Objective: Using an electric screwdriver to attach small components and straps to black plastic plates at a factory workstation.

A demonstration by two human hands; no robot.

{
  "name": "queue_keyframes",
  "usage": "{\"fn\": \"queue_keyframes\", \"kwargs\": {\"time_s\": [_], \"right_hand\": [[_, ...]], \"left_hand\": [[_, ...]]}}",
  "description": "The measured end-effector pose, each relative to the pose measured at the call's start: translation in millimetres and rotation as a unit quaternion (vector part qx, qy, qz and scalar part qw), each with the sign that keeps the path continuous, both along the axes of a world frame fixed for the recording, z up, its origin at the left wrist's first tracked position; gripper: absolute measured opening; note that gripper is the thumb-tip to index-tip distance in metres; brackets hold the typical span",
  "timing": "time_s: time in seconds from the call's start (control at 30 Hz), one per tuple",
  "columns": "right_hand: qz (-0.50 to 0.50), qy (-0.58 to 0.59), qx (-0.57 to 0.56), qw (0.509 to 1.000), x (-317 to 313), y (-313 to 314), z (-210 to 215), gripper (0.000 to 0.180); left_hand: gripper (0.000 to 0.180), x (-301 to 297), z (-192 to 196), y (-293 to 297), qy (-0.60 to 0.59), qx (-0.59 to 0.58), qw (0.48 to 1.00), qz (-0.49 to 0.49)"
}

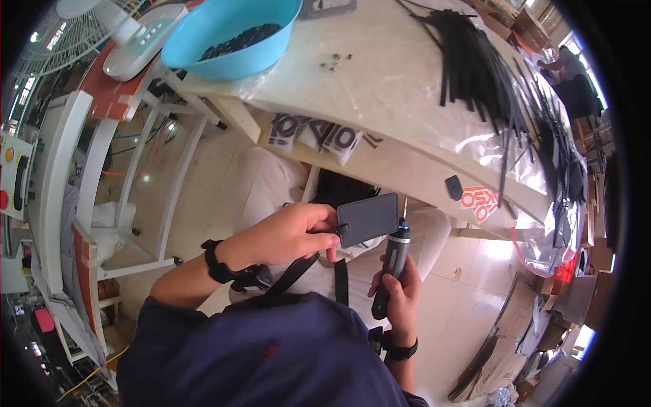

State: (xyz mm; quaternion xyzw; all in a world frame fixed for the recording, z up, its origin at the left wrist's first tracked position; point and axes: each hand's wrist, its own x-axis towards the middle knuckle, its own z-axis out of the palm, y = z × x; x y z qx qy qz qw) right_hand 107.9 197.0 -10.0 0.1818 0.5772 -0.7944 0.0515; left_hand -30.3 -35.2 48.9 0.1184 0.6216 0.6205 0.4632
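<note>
Above my lap, my left hand (298, 233) grips a flat, dark grey rectangular plate (369, 220) by its left edge, with thumb and fingers closed on it. A black strap (341, 283) hangs just below the plate; whether it is joined to it I cannot tell. My right hand (401, 292) is wrapped round a black and grey pen-shaped electric screwdriver (392, 271). Its thin bit points upward beside the plate's right edge, and I cannot tell whether they touch. Several small screws (334, 62) lie on the table (380, 88) in front of me.
A light blue basin (230, 47) holding small black parts stands at the table's far left. Long black straps (468, 68) are heaped at the right. Printed bags (315, 134) sit under the tabletop. A white fan (88, 27) is at upper left; cardboard (498, 346) lies at lower right.
</note>
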Motion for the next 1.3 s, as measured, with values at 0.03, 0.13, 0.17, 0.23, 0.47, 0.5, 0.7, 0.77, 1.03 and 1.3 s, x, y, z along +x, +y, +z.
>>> {"fn": "queue_keyframes", "kwargs": {"time_s": [0.03, 0.13, 0.17, 0.23, 0.47, 0.5, 0.7, 0.77, 1.03, 1.3], "right_hand": [[0.009, -0.008, 0.015, 1.000, -0.7, -0.7, -1.4, 0.045], [0.041, -0.073, 0.066, 0.994, -2.3, -6.3, -4.4, 0.053], [0.060, -0.095, 0.080, 0.990, -1.6, -7.5, -6.8, 0.055], [0.048, -0.139, 0.080, 0.986, 0.2, -16.8, -6.5, 0.059], [0.171, -0.173, 0.136, 0.960, 12.8, -42.7, 3.2, 0.062], [0.168, -0.178, 0.132, 0.961, 15.6, -45.1, 2.2, 0.062], [0.211, -0.064, 0.203, 0.954, 12.5, -44.7, 9.1, 0.063], [0.212, 0.006, 0.282, 0.936, 10.4, -43.4, 11.5, 0.063], [0.229, 0.034, 0.281, 0.931, 9.6, -40.9, 8.5, 0.062], [0.243, 0.014, 0.283, 0.928, 7.5, -40.8, 9.3, 0.062]], "left_hand": [[0.015, 4.0, -19.9, -8.9, -0.018, -0.006, 1.000, 0.005], [0.019, 12.2, -63.8, -30.6, -0.037, -0.008, 0.999, 0.039], [0.019, 15.9, -70.2, -38.1, -0.052, -0.014, 0.998, 0.035], [0.019, 20.9, -81.3, -51.0, -0.075, -0.001, 0.982, 0.171], [0.012, 28.3, -86.5, -40.0, 0.055, -0.008, 0.987, 0.151], [0.012, 29.1, -84.6, -34.5, 0.050, -0.010, 0.988, 0.146], [0.011, 32.0, -79.8, -11.9, 0.129, -0.016, 0.979, 0.156], [0.011, 31.4, -81.5, -10.9, 0.134, -0.015, 0.978, 0.158], [0.015, 30.1, -80.5, -9.6, 0.190, -0.058, 0.968, 0.153], [0.016, 31.1, -86.5, -15.1, 0.354, -0.168, 0.913, 0.117]]}}
